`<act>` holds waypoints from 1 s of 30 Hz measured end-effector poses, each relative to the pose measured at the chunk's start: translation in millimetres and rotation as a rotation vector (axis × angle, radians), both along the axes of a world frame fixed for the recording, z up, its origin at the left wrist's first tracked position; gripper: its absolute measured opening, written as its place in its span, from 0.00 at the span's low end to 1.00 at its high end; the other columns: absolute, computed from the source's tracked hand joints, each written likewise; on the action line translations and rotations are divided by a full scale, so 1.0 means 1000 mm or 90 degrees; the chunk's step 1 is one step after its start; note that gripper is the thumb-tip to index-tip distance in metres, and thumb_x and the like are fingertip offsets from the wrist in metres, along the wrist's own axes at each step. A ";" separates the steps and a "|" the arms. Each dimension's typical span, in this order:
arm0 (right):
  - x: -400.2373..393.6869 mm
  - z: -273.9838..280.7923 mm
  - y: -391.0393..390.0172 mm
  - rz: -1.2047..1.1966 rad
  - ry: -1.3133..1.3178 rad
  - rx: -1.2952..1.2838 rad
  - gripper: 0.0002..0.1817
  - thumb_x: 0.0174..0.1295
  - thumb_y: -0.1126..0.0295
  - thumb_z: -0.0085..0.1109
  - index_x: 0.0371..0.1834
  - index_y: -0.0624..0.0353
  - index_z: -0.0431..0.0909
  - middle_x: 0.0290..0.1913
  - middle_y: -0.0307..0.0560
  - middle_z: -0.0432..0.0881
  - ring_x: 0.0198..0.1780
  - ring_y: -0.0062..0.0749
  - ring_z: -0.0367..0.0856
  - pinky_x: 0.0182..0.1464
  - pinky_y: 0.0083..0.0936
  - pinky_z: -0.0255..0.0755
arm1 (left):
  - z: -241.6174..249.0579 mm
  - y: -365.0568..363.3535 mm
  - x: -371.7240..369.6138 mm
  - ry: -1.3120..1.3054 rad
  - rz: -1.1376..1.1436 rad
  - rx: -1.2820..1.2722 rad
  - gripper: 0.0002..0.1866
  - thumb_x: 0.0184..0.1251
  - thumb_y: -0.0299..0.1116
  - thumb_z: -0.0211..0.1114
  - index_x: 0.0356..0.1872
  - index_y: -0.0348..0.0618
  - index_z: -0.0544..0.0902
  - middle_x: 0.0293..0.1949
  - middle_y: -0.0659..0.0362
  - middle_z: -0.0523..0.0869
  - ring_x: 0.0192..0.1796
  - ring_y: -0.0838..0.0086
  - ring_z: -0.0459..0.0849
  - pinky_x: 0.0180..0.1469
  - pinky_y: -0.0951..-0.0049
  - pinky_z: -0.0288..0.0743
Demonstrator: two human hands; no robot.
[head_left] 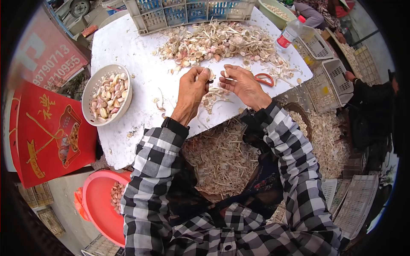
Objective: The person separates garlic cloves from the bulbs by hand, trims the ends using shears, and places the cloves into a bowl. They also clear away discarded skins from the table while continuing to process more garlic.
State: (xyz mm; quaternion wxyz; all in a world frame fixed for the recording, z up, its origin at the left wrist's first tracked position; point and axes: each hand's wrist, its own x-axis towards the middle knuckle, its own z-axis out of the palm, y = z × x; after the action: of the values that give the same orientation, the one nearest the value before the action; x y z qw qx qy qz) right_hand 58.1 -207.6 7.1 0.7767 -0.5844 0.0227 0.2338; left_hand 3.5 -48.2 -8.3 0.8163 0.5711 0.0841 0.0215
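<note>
Above the white table, my left hand has its fingers closed on a piece of garlic near the thumb tip. Just to its right, my right hand pinches a small pale garlic clove between thumb and fingers. The two hands are close but apart. Beyond them lies a heap of garlic cloves, stalks and skins. A white perforated bowl of garlic cloves stands on the left of the table. Red-handled scissors rest beside my right hand.
A plastic crate stands at the table's back edge, and a bottle at the back right. On the left are a red bag and a red basin. Below lies a container of garlic waste. Other people are at the right.
</note>
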 end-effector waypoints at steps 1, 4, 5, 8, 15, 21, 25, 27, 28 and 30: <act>0.000 0.003 -0.002 0.025 -0.014 0.000 0.20 0.66 0.60 0.58 0.53 0.64 0.70 0.38 0.40 0.76 0.38 0.21 0.75 0.43 0.20 0.74 | -0.001 0.002 0.000 0.020 0.001 -0.036 0.09 0.69 0.37 0.60 0.38 0.42 0.78 0.29 0.65 0.78 0.27 0.85 0.70 0.30 0.84 0.68; -0.001 0.010 -0.002 0.190 -0.047 -0.040 0.22 0.66 0.58 0.57 0.52 0.65 0.70 0.38 0.39 0.74 0.36 0.20 0.74 0.37 0.16 0.72 | -0.001 0.002 0.004 0.040 0.010 -0.047 0.09 0.68 0.37 0.60 0.39 0.42 0.78 0.28 0.65 0.78 0.27 0.85 0.70 0.29 0.84 0.67; -0.004 0.007 0.004 0.184 -0.137 -0.131 0.19 0.65 0.59 0.57 0.45 0.68 0.76 0.32 0.40 0.78 0.29 0.21 0.75 0.31 0.17 0.70 | -0.002 -0.001 0.004 0.043 0.010 -0.047 0.09 0.68 0.37 0.60 0.39 0.42 0.78 0.28 0.65 0.78 0.27 0.85 0.70 0.29 0.84 0.67; -0.017 0.013 0.011 0.183 -0.298 -0.381 0.20 0.65 0.57 0.58 0.41 0.68 0.79 0.27 0.41 0.79 0.27 0.19 0.75 0.29 0.17 0.68 | -0.003 -0.006 0.004 0.052 0.026 0.015 0.11 0.69 0.36 0.58 0.40 0.36 0.77 0.26 0.63 0.78 0.25 0.82 0.72 0.26 0.79 0.67; -0.023 0.002 0.018 0.098 -0.465 -0.528 0.19 0.63 0.57 0.58 0.35 0.67 0.81 0.25 0.54 0.82 0.25 0.38 0.79 0.29 0.33 0.71 | -0.023 -0.010 0.012 0.001 0.090 0.265 0.12 0.70 0.35 0.55 0.36 0.33 0.76 0.28 0.60 0.79 0.30 0.81 0.74 0.32 0.78 0.70; -0.017 -0.014 0.007 0.132 -0.548 -0.613 0.16 0.61 0.64 0.57 0.31 0.70 0.80 0.23 0.61 0.80 0.26 0.48 0.81 0.31 0.40 0.72 | -0.007 0.010 0.010 0.042 0.152 0.149 0.11 0.69 0.35 0.54 0.34 0.36 0.74 0.27 0.59 0.78 0.28 0.79 0.73 0.32 0.77 0.71; 0.010 -0.008 -0.013 0.206 -0.511 -0.724 0.16 0.61 0.64 0.54 0.34 0.70 0.80 0.23 0.58 0.79 0.26 0.41 0.79 0.32 0.37 0.71 | -0.003 0.030 0.011 0.141 0.137 -0.256 0.07 0.68 0.32 0.52 0.37 0.38 0.70 0.32 0.56 0.76 0.29 0.74 0.73 0.33 0.76 0.72; 0.018 -0.011 -0.011 0.176 -0.480 -0.752 0.16 0.63 0.63 0.53 0.38 0.69 0.79 0.26 0.50 0.80 0.27 0.29 0.76 0.29 0.29 0.68 | -0.007 0.035 0.011 0.151 0.132 -0.328 0.08 0.67 0.32 0.51 0.39 0.37 0.69 0.34 0.54 0.76 0.32 0.72 0.73 0.34 0.75 0.72; 0.021 -0.009 -0.005 0.180 -0.484 -0.752 0.16 0.63 0.63 0.53 0.38 0.69 0.79 0.26 0.50 0.80 0.27 0.29 0.76 0.29 0.29 0.68 | -0.008 0.037 0.011 0.159 0.123 -0.398 0.09 0.66 0.32 0.50 0.41 0.36 0.68 0.37 0.51 0.75 0.34 0.70 0.74 0.35 0.74 0.73; 0.024 0.005 0.015 0.164 -0.328 -0.566 0.18 0.62 0.61 0.51 0.32 0.68 0.80 0.31 0.56 0.81 0.29 0.36 0.81 0.33 0.32 0.72 | -0.009 0.033 0.009 0.166 0.123 -0.400 0.12 0.66 0.33 0.49 0.44 0.35 0.66 0.39 0.49 0.74 0.38 0.65 0.74 0.38 0.69 0.75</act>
State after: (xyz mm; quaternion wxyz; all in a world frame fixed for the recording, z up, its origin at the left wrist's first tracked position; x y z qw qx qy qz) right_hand 81.9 -192.7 12.1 0.3996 -0.8938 -0.1444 0.1439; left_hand 12.5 -14.9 -17.3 0.9288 0.2791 0.2437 -0.0013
